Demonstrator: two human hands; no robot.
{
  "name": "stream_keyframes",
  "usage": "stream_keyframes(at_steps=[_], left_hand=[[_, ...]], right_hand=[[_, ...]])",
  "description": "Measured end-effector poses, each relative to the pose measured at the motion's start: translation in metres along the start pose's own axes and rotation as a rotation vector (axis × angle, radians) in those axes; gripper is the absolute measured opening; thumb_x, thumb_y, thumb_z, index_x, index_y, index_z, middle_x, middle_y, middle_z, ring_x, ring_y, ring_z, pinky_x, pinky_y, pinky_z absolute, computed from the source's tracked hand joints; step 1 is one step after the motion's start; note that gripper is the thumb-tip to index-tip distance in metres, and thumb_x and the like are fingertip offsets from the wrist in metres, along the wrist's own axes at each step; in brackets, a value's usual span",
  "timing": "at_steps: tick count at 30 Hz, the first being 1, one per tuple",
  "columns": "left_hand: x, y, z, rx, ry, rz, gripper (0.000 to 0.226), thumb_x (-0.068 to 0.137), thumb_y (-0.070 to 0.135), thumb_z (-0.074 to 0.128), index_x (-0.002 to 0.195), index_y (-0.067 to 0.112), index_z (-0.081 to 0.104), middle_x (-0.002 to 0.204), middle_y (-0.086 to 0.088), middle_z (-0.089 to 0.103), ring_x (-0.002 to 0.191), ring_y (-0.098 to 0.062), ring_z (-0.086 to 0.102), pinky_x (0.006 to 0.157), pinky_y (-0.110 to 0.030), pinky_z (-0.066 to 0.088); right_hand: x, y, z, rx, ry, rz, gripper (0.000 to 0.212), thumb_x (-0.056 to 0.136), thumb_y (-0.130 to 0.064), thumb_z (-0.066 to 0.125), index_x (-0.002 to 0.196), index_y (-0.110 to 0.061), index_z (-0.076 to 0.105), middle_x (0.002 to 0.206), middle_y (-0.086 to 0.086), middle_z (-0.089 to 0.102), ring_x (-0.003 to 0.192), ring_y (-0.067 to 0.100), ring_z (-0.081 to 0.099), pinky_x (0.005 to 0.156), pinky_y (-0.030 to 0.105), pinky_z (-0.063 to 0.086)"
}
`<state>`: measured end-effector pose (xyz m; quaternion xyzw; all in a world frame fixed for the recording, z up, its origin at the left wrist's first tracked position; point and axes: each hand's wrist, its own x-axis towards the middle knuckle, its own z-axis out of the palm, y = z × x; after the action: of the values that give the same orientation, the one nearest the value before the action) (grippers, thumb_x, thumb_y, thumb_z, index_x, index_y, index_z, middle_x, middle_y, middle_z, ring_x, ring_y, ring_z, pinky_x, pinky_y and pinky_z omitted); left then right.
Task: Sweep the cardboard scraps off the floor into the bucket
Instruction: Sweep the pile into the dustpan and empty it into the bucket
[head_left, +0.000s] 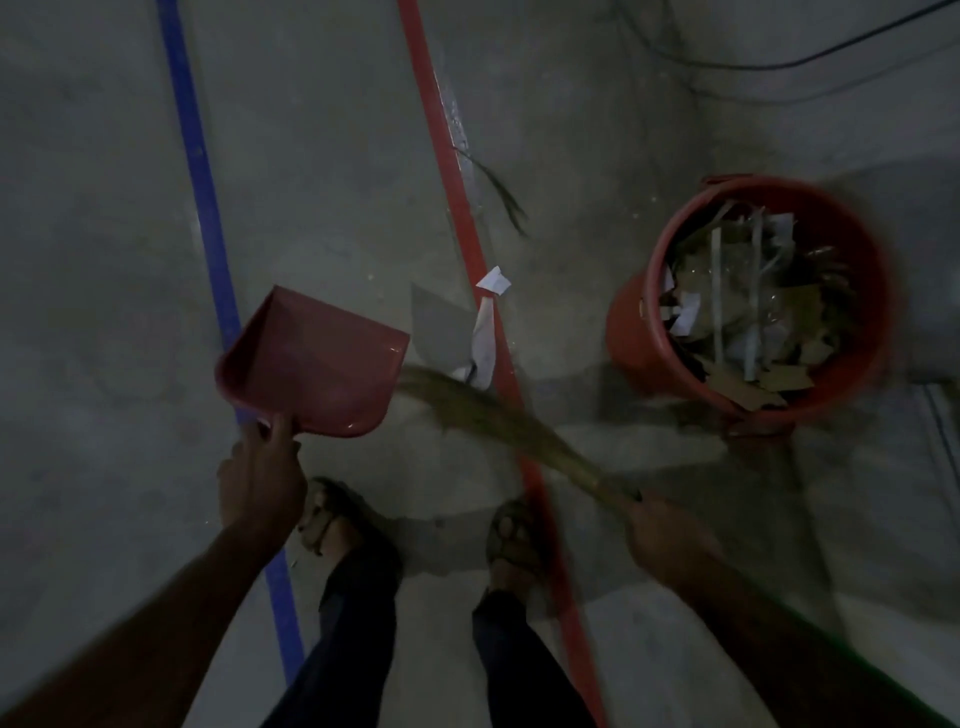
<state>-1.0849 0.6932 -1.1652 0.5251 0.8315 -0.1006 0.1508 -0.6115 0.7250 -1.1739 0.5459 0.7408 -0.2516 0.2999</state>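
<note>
white scraps (485, 332) on floor, red bucket (628, 332) full

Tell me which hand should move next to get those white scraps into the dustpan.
Right. The right hand grips the broom, whose bristles already touch the scraps. The left hand only holds the dustpan beside them.

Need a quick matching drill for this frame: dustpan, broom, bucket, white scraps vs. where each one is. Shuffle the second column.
Things:
1. dustpan
2. broom
3. bucket
4. white scraps

Places:
A. on the floor, over the red line
B. held by the right hand
C. held by the left hand
D. standing right of the red line, full of scraps

Pairs: 1-C, 2-B, 3-D, 4-A
</note>
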Motion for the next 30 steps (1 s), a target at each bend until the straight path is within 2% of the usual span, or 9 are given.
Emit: stream_keyframes(at_steps=[2,6,9,12,15,20,23,26,30], left_hand=[[-0.013,0.005,0.009,0.01,-0.011,0.029,0.036,0.088,0.004,0.063,0.121,0.014,0.052,0.098,-0.02,0.048,0.078,-0.045,0.057,0.061,-0.048,0.043],[-0.027,0.013,0.02,0.01,-0.006,0.095,0.029,0.089,0.006,0.066,0.114,0.015,0.055,0.094,-0.018,0.051,0.073,-0.042,0.058,0.057,-0.044,0.04],[-0.032,0.017,0.021,-0.035,0.008,0.057,0.026,0.091,0.007,0.064,0.114,0.015,0.055,0.095,-0.017,0.051,0.074,-0.042,0.057,0.058,-0.045,0.039],[-0.031,0.016,0.02,-0.068,0.02,0.055,0.026,0.092,0.006,0.063,0.116,0.013,0.056,0.094,-0.017,0.05,0.074,-0.042,0.055,0.058,-0.042,0.035],[-0.028,0.011,0.019,-0.088,0.025,0.077,0.028,0.091,0.004,0.064,0.116,0.013,0.055,0.093,-0.016,0.051,0.071,-0.04,0.054,0.056,-0.041,0.035],[-0.02,0.008,0.017,-0.125,-0.009,0.068,0.029,0.087,0.003,0.068,0.111,0.014,0.057,0.09,-0.014,0.052,0.067,-0.038,0.055,0.055,-0.039,0.034],[-0.002,0.003,0.027,-0.106,-0.021,0.107,0.03,0.087,0.005,0.069,0.112,0.017,0.058,0.091,-0.012,0.052,0.068,-0.037,0.056,0.056,-0.038,0.036],[0.018,0.003,0.049,-0.071,-0.042,0.167,0.031,0.087,0.006,0.07,0.114,0.018,0.06,0.094,-0.011,0.053,0.071,-0.036,0.058,0.058,-0.038,0.034],[0.037,0.014,0.088,-0.014,-0.112,0.215,0.033,0.088,0.007,0.067,0.119,0.017,0.063,0.104,-0.015,0.058,0.078,-0.04,0.062,0.063,-0.043,0.038]], right_hand=[[0.005,0.007,-0.002,0.083,0.007,0.003,0.041,0.098,-0.031,0.045,0.139,-0.035,0.047,0.107,0.006,0.058,0.086,0.027,0.064,0.074,0.038,0.054],[-0.004,0.015,0.004,0.219,0.069,-0.037,0.042,0.091,-0.046,0.043,0.119,-0.019,0.06,0.092,0.002,0.05,0.072,0.024,0.059,0.065,0.038,0.053],[-0.031,0.014,0.005,0.281,0.162,-0.092,0.048,0.082,-0.034,0.057,0.123,-0.009,0.064,0.104,0.014,0.065,0.087,0.032,0.066,0.076,0.037,0.057],[-0.06,0.006,-0.008,0.323,0.179,-0.106,0.049,0.083,-0.039,0.057,0.128,-0.02,0.06,0.115,0.008,0.064,0.101,0.026,0.062,0.085,0.035,0.054],[-0.07,-0.005,-0.021,0.284,0.23,-0.089,0.043,0.082,-0.038,0.06,0.123,-0.025,0.061,0.1,0.0,0.062,0.085,0.017,0.061,0.069,0.027,0.052],[-0.041,-0.033,-0.047,0.219,0.344,0.094,0.038,0.076,-0.018,0.074,0.112,-0.006,0.07,0.085,0.012,0.061,0.063,0.022,0.057,0.052,0.033,0.045],[0.007,-0.041,-0.056,0.304,0.357,0.14,0.058,0.085,-0.015,0.068,0.141,-0.021,0.053,0.087,0.009,0.05,0.063,0.017,0.04,0.054,0.029,0.027],[0.059,-0.037,-0.048,0.348,0.282,0.165,0.069,0.093,-0.017,0.059,0.154,-0.033,0.03,0.093,0.008,0.042,0.069,0.02,0.039,0.06,0.031,0.029],[0.085,-0.039,-0.032,0.334,0.139,0.15,0.059,0.094,-0.016,0.053,0.151,-0.024,0.038,0.097,0.011,0.046,0.078,0.027,0.05,0.066,0.035,0.04]])
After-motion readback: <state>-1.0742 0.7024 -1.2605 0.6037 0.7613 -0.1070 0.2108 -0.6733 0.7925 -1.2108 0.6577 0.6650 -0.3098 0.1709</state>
